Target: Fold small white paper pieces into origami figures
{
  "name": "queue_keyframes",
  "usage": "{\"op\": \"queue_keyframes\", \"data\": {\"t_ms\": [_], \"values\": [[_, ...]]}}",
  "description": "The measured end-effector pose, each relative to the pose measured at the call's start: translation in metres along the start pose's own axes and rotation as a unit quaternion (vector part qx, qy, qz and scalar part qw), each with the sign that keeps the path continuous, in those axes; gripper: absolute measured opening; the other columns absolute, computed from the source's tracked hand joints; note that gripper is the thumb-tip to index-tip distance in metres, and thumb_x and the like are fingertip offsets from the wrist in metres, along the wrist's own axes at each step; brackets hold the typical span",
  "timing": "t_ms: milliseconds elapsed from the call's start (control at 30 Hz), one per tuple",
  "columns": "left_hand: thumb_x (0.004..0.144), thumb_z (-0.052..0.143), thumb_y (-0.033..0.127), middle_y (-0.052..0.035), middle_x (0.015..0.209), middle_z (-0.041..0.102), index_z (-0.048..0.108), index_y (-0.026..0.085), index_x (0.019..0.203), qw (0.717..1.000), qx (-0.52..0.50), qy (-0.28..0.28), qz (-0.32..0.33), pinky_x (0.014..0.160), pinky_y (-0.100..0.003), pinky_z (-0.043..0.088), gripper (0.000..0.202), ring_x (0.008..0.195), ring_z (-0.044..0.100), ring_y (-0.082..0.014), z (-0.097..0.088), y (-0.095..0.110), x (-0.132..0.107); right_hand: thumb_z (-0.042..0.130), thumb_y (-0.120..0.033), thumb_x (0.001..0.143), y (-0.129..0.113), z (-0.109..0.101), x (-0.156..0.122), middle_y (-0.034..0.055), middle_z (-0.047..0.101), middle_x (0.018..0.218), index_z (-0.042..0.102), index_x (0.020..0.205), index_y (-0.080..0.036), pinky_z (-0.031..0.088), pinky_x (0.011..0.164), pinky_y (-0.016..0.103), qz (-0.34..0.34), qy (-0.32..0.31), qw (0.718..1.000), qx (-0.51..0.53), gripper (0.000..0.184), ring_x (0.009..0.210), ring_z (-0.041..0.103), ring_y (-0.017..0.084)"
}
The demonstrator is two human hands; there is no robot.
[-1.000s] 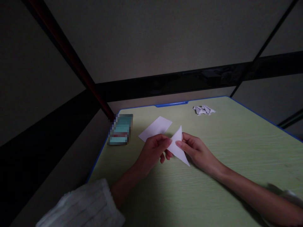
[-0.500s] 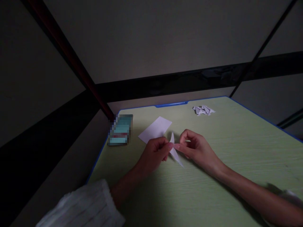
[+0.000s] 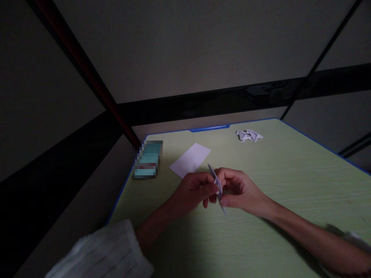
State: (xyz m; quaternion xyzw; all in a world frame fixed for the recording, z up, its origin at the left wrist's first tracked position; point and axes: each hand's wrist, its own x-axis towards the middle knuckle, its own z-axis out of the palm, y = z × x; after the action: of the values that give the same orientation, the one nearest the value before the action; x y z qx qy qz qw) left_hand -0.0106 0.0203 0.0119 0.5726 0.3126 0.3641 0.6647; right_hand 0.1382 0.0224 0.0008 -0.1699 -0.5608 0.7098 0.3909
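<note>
A small folded piece of white paper (image 3: 217,184) is held above the table, turned nearly edge-on to me, so its folds are hard to make out. My left hand (image 3: 194,193) pinches it between thumb and fingers from the left. From the right, my right hand (image 3: 242,189) grips the same paper, thumb on its lower part and fingers curled behind it. Just beyond my left hand lies a flat white sheet of paper (image 3: 191,157), its near corner partly covered by that hand.
The light green table (image 3: 290,173) has a blue edge and a blue handle piece (image 3: 210,128) at the back. Several folded white paper pieces (image 3: 248,135) lie at the back right. A blurred phone-like device (image 3: 148,159) sits at the left edge. Panelled walls (image 3: 203,50) rise behind.
The folded paper has turned from showing its spread points to nearly edge-on, moving slightly right and nearer. My right hand has come closer, its fingers now on the paper.
</note>
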Motion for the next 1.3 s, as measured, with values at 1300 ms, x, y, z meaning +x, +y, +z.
{"op": "queue_keyframes", "data": {"t_ms": [1300], "values": [[0.061, 0.053, 0.006, 0.0002, 0.079, 0.048, 0.048, 0.018, 0.075, 0.895, 0.296, 0.301, 0.145, 0.056, -0.020, 0.038, 0.018, 0.070, 0.046, -0.0104, -0.008, -0.007, 0.006, 0.058, -0.026, 0.070, -0.002, -0.004, 0.005, -0.0045, 0.050, 0.038, 0.047, 0.056, -0.016, 0.024, 0.037, 0.018, 0.019, 0.272, 0.962, 0.019, 0.020, 0.033, 0.039, 0.005]]}}
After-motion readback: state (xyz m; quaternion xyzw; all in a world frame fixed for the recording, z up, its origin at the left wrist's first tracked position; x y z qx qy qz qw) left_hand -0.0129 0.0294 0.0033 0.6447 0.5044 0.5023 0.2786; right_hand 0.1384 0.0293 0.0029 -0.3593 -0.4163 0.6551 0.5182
